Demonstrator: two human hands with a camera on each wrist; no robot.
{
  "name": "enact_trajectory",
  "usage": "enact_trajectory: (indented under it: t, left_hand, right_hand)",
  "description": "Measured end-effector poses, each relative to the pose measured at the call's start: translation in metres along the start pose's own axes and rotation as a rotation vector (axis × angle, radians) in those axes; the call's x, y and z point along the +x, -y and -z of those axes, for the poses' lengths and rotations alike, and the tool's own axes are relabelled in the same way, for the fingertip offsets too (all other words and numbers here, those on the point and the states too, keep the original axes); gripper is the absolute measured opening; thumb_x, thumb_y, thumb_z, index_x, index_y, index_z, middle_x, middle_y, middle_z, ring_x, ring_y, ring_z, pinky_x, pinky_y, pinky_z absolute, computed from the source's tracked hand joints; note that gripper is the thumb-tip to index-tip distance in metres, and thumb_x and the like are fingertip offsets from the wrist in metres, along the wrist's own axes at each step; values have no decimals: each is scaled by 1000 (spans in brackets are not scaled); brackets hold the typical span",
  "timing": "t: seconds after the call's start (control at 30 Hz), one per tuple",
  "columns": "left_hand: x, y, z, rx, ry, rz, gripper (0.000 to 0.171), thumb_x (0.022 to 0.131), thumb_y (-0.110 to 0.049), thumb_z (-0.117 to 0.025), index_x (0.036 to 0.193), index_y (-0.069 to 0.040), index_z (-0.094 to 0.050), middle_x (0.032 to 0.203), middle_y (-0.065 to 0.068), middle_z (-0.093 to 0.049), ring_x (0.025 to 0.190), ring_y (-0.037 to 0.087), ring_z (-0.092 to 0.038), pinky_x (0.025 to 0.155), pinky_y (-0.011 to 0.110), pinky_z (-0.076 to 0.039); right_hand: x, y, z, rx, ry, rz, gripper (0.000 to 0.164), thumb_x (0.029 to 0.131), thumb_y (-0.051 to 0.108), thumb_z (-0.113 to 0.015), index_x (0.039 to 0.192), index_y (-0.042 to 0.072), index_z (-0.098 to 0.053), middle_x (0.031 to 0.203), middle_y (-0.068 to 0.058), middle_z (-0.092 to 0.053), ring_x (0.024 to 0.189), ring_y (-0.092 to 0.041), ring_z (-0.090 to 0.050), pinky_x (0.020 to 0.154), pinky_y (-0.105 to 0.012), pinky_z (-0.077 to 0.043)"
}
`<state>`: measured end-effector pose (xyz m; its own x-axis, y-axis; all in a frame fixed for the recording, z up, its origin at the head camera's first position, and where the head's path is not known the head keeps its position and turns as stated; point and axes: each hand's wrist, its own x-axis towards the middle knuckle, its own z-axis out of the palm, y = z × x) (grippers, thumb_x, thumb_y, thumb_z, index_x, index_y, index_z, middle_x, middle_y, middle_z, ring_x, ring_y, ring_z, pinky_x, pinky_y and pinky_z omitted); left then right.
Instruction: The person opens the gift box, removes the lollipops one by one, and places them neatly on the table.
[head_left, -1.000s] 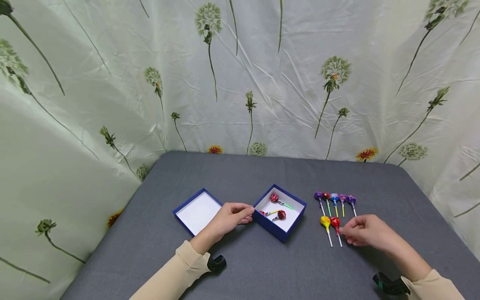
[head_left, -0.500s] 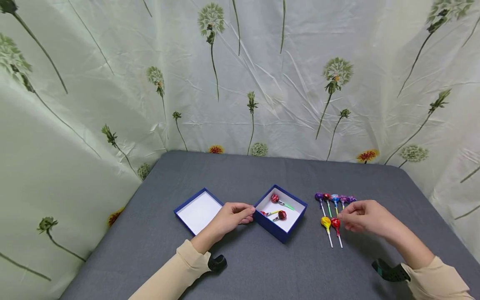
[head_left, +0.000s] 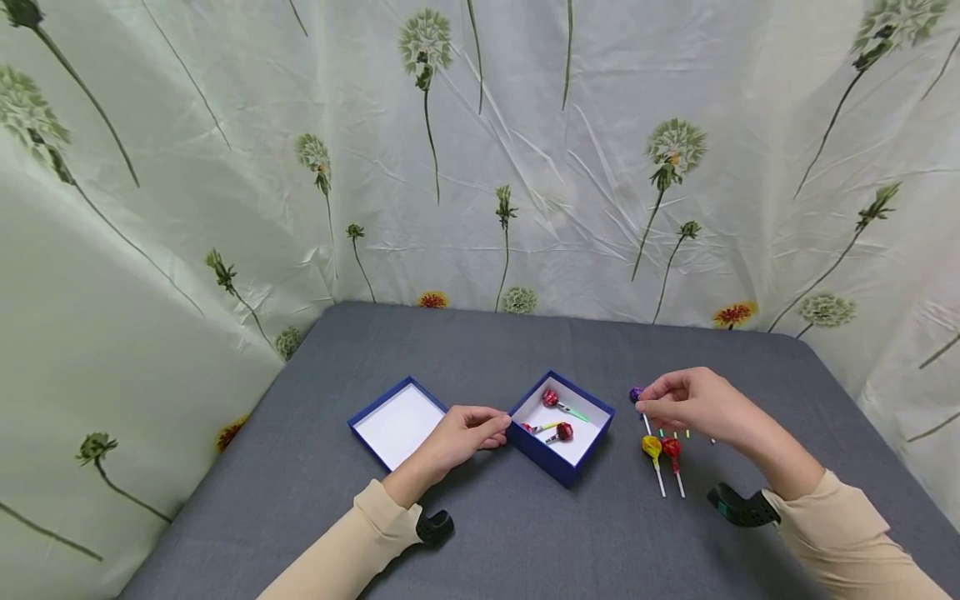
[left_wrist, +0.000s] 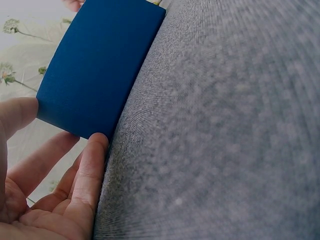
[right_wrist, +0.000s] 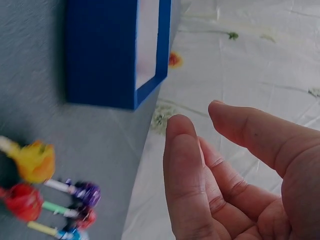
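My left hand holds the near left corner of an open blue box with a white inside. In the left wrist view, thumb and fingers meet the blue wall at its corner. Inside the box lie a red lollipop on a green stick, a dark red lollipop and another partly hidden by the wall. My right hand hovers over a group of lollipops, thumb and forefinger apart with nothing between them. A yellow lollipop, a red one and a purple one show; the hand hides several others.
A shallow blue lid with a white inside lies left of the box, partly behind the left hand. Grey cloth covers the table, and a flower-printed curtain hangs along its back and left side.
My right hand has let go of the red lollipop in the front row and has risen up and leftward over the back row. The left hand stays at the box corner.
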<state>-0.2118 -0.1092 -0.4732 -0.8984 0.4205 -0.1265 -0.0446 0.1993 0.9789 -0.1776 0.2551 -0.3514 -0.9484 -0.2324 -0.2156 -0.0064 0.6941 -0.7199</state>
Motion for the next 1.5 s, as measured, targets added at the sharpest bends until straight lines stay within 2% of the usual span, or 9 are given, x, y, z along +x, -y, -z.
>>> enact_trajectory:
  t: [0.13, 0.27, 0.53, 0.77, 1.07, 1.3, 1.5]
  left_hand:
    - [0, -1, 0, -4, -4, -1, 36, 107, -30, -69, 127, -1, -76, 122, 10, -78, 104, 14, -77, 97, 32, -64]
    - [0, -1, -1, -7, -3, -3, 35, 107, -29, -69, 127, 0, -76, 121, 10, -78, 103, 13, -76, 96, 31, -64]
    - [0, -1, 0, -7, 1, -5, 35, 107, -29, -69, 127, -1, -76, 121, 10, -78, 104, 13, -76, 96, 31, -64]
    - [1, 2, 1, -7, 4, -8, 35, 107, -29, -69, 127, -1, -76, 121, 9, -78, 103, 13, -76, 97, 31, -64]
    - [1, 1, -1, -10, -5, -7, 35, 107, -28, -69, 127, 0, -76, 121, 11, -78, 102, 12, -76, 95, 31, -65]
    - [2, 2, -1, -14, -4, -7, 35, 107, -28, -69, 126, 0, -76, 119, 10, -78, 102, 13, -77, 96, 32, -65]
    - [2, 3, 0, -15, 0, -9, 36, 107, -28, -69, 127, 1, -75, 119, 10, -78, 103, 13, -76, 96, 32, -65]
  right_hand:
    - [8, 13, -7, 15, 20, 18, 32, 102, 29, -76, 115, -1, -76, 88, -1, -79, 83, -14, -74, 71, -27, -63]
    - [16, 23, -16, 15, 33, 29, 30, 101, 27, -77, 114, 0, -76, 89, -3, -79, 81, -16, -74, 70, -27, -63]
    - [31, 37, -35, 2, 83, 47, 25, 100, 25, -78, 110, 2, -78, 88, -4, -79, 80, -17, -73, 77, -35, -66]
    - [42, 47, -47, -2, 131, 63, 27, 101, 24, -76, 111, -1, -77, 84, -3, -79, 75, -12, -73, 76, -32, -66]
    - [57, 51, -64, 23, 188, 35, 22, 101, 11, -73, 116, -5, -75, 86, -9, -82, 78, -14, -79, 76, -31, -67]
    - [63, 53, -73, 19, 234, 5, 21, 99, 4, -73, 118, -4, -75, 88, -7, -79, 76, -10, -74, 77, -31, -67]
    - [63, 51, -75, -27, 303, 48, 19, 98, -3, -72, 117, -4, -75, 89, -6, -77, 80, -10, -68, 80, -29, -65]
